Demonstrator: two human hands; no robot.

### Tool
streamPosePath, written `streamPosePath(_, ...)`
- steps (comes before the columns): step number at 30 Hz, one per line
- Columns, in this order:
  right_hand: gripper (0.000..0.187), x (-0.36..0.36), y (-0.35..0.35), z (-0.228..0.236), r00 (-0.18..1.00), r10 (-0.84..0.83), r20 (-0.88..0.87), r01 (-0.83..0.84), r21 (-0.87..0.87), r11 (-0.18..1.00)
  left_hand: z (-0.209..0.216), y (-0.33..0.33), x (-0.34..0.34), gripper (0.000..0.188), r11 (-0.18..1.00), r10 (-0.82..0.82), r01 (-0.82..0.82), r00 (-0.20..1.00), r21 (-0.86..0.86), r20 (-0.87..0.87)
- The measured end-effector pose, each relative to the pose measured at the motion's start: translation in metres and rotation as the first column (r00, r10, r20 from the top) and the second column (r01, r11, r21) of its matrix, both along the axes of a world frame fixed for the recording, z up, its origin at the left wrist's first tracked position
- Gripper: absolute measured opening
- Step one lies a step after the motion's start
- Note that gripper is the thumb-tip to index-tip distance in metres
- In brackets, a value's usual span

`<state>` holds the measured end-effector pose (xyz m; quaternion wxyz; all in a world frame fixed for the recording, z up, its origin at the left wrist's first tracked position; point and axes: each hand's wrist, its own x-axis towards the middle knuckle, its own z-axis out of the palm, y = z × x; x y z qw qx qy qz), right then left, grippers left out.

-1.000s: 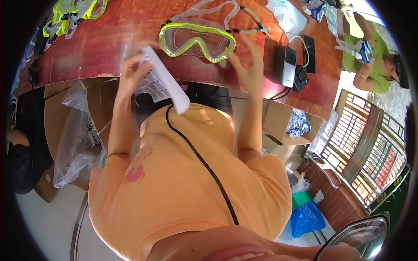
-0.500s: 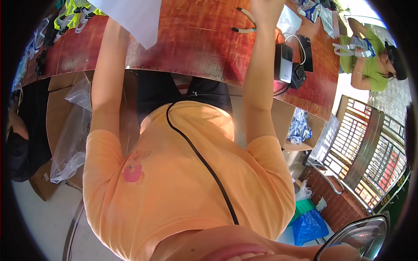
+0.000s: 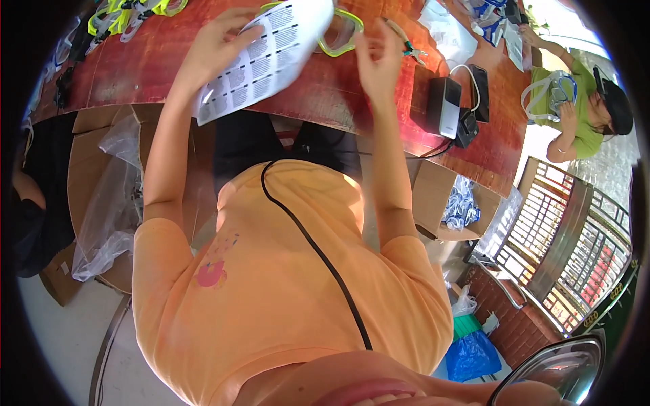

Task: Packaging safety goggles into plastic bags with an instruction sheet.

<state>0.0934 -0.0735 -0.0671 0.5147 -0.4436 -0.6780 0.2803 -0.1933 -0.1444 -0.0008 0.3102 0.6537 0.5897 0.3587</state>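
A white printed sheet (image 3: pixel 267 64) with rows of small text blocks is in my left hand (image 3: pixel 215 53), pinched between thumb and fingers at its left side. It slants over the table's near edge. Behind its right edge sits a pair of goggles with a yellow-green rim (image 3: pixel 342 35), partly hidden by the paper. My right hand (image 3: pixel 379 64) is raised just right of the goggles, slightly blurred, its fingers apart and nothing visible in them. Right beside that hand are pliers (image 3: pixel 410 49) with tan handles, partly covered by it.
On the red wooden table (image 3: pixel 311 88) lie a power bank (image 3: pixel 441 108), a black phone (image 3: pixel 479 91) and a charger (image 3: pixel 466 127). Yellow goggles (image 3: pixel 122 17) are heaped at far left. A cardboard box (image 3: pixel 433 196) holds blue-white goggles. A person in green (image 3: pixel 575 74) handles goggles at right.
Both hands have drawn back toward me. The sheet has come nearer and now shows its printed face. Goggles now appear behind it, and the pliers now show their jaws.
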Motion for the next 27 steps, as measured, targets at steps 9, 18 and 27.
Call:
streamPosePath(9,0.014,-0.042,-0.047,0.088,0.969,0.21,0.133,-0.245,0.371,0.896,-0.002,-0.02,-0.005,0.041,0.964,-0.138,0.173,0.974,-0.2,0.178)
streamPosePath(18,0.024,-0.05,-0.05,0.065,0.963,0.265,-0.042,-0.255,0.162,0.953,0.005,-0.029,0.021,0.049,0.884,-0.039,0.351,0.713,-0.308,0.7)
streamPosePath(27,0.023,-0.044,-0.037,0.053,0.963,0.263,-0.063,-0.261,0.046,0.964,0.001,-0.003,0.034,0.03,0.834,-0.136,0.443,0.742,-0.328,0.656)
